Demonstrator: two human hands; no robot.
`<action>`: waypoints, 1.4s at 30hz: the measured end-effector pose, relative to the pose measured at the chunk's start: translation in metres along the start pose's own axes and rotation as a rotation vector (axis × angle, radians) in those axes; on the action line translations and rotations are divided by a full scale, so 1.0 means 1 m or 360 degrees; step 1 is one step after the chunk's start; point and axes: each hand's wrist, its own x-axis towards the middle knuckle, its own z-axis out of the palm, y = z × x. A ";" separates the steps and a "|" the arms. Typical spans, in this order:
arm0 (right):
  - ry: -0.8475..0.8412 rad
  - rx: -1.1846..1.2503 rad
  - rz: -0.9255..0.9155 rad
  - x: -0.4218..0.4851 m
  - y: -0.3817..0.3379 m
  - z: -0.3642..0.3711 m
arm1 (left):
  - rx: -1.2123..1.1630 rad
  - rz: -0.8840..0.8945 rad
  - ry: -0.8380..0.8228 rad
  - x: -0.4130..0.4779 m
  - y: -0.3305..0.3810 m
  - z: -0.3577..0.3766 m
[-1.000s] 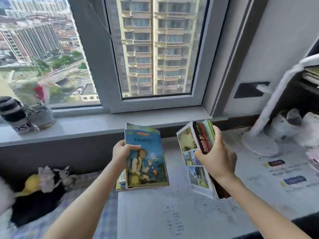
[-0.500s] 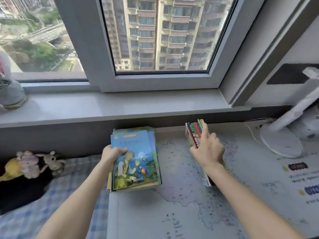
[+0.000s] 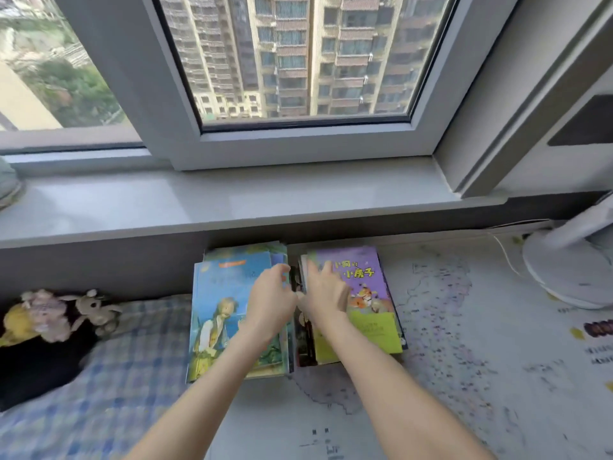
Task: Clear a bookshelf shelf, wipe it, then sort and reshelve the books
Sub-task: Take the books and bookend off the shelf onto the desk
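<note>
Two stacks of picture books lie flat side by side on the desk, under the window sill. The left stack has a blue cover with a painted figure on top. The right stack shows a purple and green cover with a tiger. My left hand rests on the right edge of the left stack, fingers spread. My right hand lies flat on the left part of the right stack, fingers apart. Neither hand grips a book. The bookshelf is out of view.
A map mat covers the desk. A white lamp base with a cord stands at the right. A checked blanket and plush toys lie to the left. The window sill runs above the books.
Both stacks were held up one second ago. They now lie flat on the desk against the wall, and both hands have let go and rest on top. The camera tilted down.
</note>
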 end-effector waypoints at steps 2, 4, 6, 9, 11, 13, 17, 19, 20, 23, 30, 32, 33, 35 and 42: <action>0.0166 0.0271 0.0073 -0.006 0.027 -0.007 | 0.0065 0.0024 -0.0032 0.002 0.003 0.007; 0.0339 0.0385 0.0376 -0.014 0.070 -0.009 | 0.0095 0.0041 -0.0062 0.007 0.005 0.012; 0.0177 0.0451 0.0770 -0.021 0.117 0.001 | 0.0092 0.0052 -0.0085 0.012 0.009 0.015; -0.0322 0.0985 0.0955 -0.023 0.142 0.023 | 0.0041 0.0096 -0.0097 0.018 0.019 0.018; -0.0425 0.1226 0.0927 -0.022 0.129 0.025 | 0.0017 0.0121 -0.0087 0.021 0.027 0.017; -0.0416 0.1204 0.0899 -0.017 0.115 0.025 | 0.0016 0.0128 -0.0070 0.027 0.032 0.015; -0.0461 0.1159 0.0838 -0.015 0.097 0.014 | 0.0059 0.0155 -0.0053 0.035 0.041 0.009; -0.0431 0.1073 0.0830 -0.019 0.094 0.006 | 0.0062 0.0216 -0.0070 0.033 0.048 0.005; -0.0385 0.0977 0.0809 -0.024 0.094 -0.001 | 0.0057 0.0254 -0.0079 0.031 0.053 0.003; -0.0160 0.0752 0.0690 -0.049 0.101 -0.035 | 0.0073 0.0422 -0.0133 0.021 0.074 0.002; 0.0360 0.0939 0.0440 -0.182 0.155 -0.146 | 0.0275 0.1196 -0.0663 -0.052 0.162 0.011; 0.0547 0.0999 0.0398 -0.233 0.169 -0.172 | 0.0312 0.1437 -0.0765 -0.083 0.189 0.013; 0.0637 0.1019 0.0373 -0.258 0.175 -0.185 | 0.0300 0.1552 -0.0794 -0.101 0.203 0.012; 0.0815 0.1015 0.0320 -0.310 0.182 -0.211 | 0.0261 0.1785 -0.0841 -0.143 0.234 0.012; 0.1455 0.0799 0.0404 -0.516 0.224 -0.271 | -0.0147 0.2313 -0.1124 -0.351 0.315 0.016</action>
